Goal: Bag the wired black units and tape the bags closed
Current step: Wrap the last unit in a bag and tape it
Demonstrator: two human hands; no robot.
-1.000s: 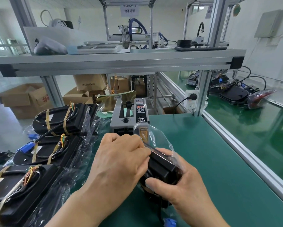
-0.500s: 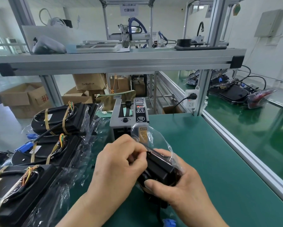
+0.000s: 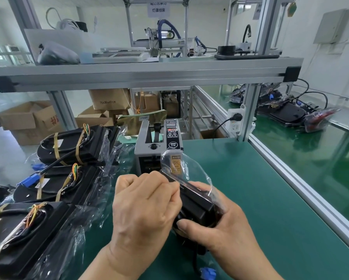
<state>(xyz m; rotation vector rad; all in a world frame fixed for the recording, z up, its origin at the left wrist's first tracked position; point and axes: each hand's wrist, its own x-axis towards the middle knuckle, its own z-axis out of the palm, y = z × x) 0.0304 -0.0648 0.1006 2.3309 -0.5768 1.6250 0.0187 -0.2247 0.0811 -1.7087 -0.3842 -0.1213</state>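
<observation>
Unit (image 3: 196,202) sits in a clear bag (image 3: 182,168), held over the bench (image 3: 250,178), just in front of the dispenser (image 3: 155,142). Right hand (image 3: 222,235) grips it, thumb across the near face. Left hand (image 3: 145,205) is curled tight on the bag flap at the unit's top edge. More units (image 3: 72,144) lie at left.

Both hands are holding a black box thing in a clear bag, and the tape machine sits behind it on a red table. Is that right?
Not quite: the table is green, not red, as the head view shows. The rest holds: the left hand and right hand hold the black unit in its clear bag, with the tape dispenser behind it.
</observation>
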